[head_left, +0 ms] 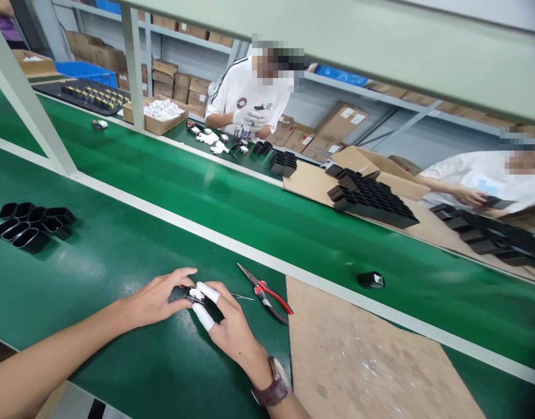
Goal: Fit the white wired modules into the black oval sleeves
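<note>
Between my two hands, just above the green table, is a small black plastic housing (196,297) with a white part inside its open top. My left hand (160,299) grips its left side with thumb and index finger. From the right, my right hand (226,317) pinches it with thumb and index finger, both in white finger cots. Beside my right hand a thin metal tool (243,297) lies partly hidden behind the fingers. Red-and-black long-nose pliers (265,293) lie further right, jaws pointing up and left.
Several black open housings (31,224) stand together at the left. A cardboard sheet (363,361) covers the table at the right. Past a pale rail (184,237) runs a green conveyor belt (232,203) carrying one black housing (371,280). Two co-workers (250,93) handle parts across it.
</note>
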`<state>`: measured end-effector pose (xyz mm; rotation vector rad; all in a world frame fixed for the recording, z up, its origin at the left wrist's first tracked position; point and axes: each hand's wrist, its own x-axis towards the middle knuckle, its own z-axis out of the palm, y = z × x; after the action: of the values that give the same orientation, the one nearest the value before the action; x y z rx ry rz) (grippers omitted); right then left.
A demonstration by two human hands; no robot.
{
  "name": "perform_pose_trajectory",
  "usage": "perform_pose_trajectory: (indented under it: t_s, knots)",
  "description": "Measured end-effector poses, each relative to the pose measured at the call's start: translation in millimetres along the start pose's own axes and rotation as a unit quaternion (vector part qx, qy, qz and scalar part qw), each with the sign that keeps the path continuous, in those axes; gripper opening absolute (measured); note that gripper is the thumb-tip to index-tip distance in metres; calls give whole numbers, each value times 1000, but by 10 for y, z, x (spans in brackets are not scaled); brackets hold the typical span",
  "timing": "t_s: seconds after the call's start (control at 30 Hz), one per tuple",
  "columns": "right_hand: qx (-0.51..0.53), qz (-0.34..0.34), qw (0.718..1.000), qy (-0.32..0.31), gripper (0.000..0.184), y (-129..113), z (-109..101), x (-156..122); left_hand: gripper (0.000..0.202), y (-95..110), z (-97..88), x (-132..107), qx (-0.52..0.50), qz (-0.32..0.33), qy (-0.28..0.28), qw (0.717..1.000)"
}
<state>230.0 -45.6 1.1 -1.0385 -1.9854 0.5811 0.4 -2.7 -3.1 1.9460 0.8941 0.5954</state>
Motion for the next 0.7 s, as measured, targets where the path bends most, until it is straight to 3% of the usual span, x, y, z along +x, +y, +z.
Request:
perform_pose_trajectory:
  t_s: [0.37, 0.53, 0.7]
  knots:
    - [-162, -66, 980, -93, 54, 9, -57, -106, 61, 2, 3, -10, -1, -16, -2, 1000]
    - [-129, -26, 988, -79, 57, 5, -178, -91, 62, -10, 5, -10, -4, -13, -2, 1000]
    - [-271, 8, 963, -10, 48, 204, -367, -286, 64, -45, 18, -12, 10, -11, 3, 1000]
